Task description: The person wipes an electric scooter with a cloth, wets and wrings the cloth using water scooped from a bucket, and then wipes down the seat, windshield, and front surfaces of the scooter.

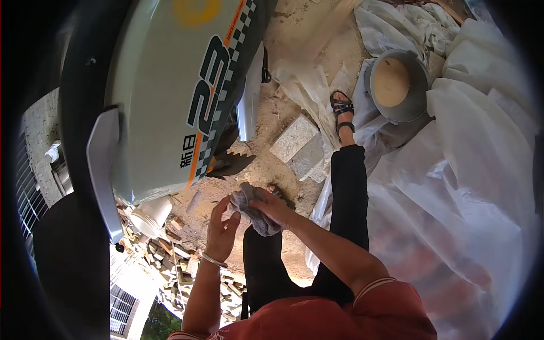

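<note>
Looking steeply down from a single head-worn camera, we see past the wearer's red short-sleeved shirt (317, 320) — closest, at the bottom edge — to the bare left hand (220, 233) and bare right hand (275, 211) near mid-frame, with dusty brown ground (272, 127) farther below.

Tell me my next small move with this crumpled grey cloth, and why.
Probably spread the crumpled grey cloth with your left hand: it's bunched in your right hand's grip, while the left hand is beside it, thumb apart from its fingers.

A bucket (418, 95) stands beside sheeting (447, 175); scraps (160, 259) seem wooden.
</note>
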### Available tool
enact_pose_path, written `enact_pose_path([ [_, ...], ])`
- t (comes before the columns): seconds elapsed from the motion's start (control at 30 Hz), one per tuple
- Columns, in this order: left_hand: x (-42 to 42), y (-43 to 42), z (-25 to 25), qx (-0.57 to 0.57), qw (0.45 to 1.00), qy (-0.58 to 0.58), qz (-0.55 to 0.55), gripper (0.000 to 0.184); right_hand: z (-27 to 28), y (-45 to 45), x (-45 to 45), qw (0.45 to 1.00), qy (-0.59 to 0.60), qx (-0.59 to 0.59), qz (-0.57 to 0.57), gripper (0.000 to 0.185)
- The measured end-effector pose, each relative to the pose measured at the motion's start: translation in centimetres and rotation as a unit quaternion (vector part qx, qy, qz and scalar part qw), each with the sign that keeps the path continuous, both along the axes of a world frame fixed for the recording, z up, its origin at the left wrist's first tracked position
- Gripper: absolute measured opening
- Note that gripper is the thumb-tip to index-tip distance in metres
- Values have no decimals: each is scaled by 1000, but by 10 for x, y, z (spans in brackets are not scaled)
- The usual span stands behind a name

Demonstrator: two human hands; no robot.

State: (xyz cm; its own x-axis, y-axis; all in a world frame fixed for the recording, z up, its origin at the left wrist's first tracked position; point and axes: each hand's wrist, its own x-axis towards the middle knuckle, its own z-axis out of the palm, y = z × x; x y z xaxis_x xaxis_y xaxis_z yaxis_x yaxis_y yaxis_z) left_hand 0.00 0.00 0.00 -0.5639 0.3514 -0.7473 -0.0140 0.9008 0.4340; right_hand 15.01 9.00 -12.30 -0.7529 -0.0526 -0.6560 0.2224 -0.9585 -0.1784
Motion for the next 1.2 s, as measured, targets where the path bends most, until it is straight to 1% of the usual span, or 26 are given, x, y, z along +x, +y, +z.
enact_pose_path([
  [0.03,-1,-2,10,-11,1000,-4,-4,58,5,0,-1,999,-13,7,39,59],
  [0.07,-21,-15,12,-50,998,34,16,59,11,2,-1,997,-25,15,78,54],
  [0.1,-32,-28,-39,77,991,77,71,64,-17,17,-2,989,-17,134,64,54],
  [0.17,-65,-56,-11,87,983,147,72,70,29,-8,9,983,-47,154,83,49],
  [0.2,-75,-58,5,103,981,153,63,72,46,-25,15,983,-78,152,62,48],
  [0.27,-91,-54,8,136,976,165,50,73,50,-41,18,977,-116,177,28,48],
  [0.3,-98,-52,6,162,970,179,24,74,47,-44,18,968,-158,197,-1,48],
  [0.37,-103,-52,-6,189,963,193,0,76,34,-38,12,963,-157,218,6,48],
  [0.43,-101,-56,-21,247,944,217,19,83,32,-26,-1,965,-160,187,-89,44],
  [0.47,-96,-56,-23,233,947,219,25,91,24,-20,-5,965,-158,188,-87,44],
  [0.53,-77,-49,-28,240,939,245,24,94,-2,-2,-13,940,-186,249,-143,39],
  [0.57,-70,-47,-34,244,930,273,21,97,-24,5,-19,940,-181,254,-139,39],
  [0.6,-66,-46,-41,245,928,278,31,102,-51,8,-24,924,-179,285,-181,37],
  [0.67,-60,-49,-60,255,909,329,15,102,-86,16,-42,895,-180,323,-251,34],
  [0.7,-50,-51,-65,274,898,343,-8,88,-101,17,-54,885,-171,336,-272,35],
  [0.73,-31,-57,-64,241,906,348,-27,77,-135,11,-68,874,-111,382,-279,35],
  [0.77,-9,-74,-72,240,910,336,-41,70,-156,11,-84,878,-103,372,-282,35],
  [0.83,39,-126,-84,117,946,262,-149,68,-190,12,-110,833,-134,497,-202,34],
  [0.9,90,-175,-91,-3,965,144,-220,74,-211,40,-137,810,-171,512,-229,33],
  [0.97,132,-206,-95,-79,965,73,-237,69,-221,92,-152,825,-111,465,-300,34],
  [1.0,136,-210,-102,-82,965,72,-237,69,-240,119,-162,806,-134,508,-271,34],
  [1.03,139,-214,-109,-59,975,75,-200,62,-255,134,-169,786,-154,549,-239,35],
  [1.07,141,-218,-111,-38,983,77,-164,56,-256,127,-168,790,-155,543,-238,35],
  [1.1,143,-217,-109,-50,983,74,-163,56,-251,114,-162,763,-142,570,-269,37],
  [1.13,143,-212,-107,-43,980,76,-181,49,-245,98,-155,733,-128,597,-301,40],
  [1.2,142,-208,-109,-30,974,83,-207,43,-237,39,-128,730,-139,616,-263,50],
])
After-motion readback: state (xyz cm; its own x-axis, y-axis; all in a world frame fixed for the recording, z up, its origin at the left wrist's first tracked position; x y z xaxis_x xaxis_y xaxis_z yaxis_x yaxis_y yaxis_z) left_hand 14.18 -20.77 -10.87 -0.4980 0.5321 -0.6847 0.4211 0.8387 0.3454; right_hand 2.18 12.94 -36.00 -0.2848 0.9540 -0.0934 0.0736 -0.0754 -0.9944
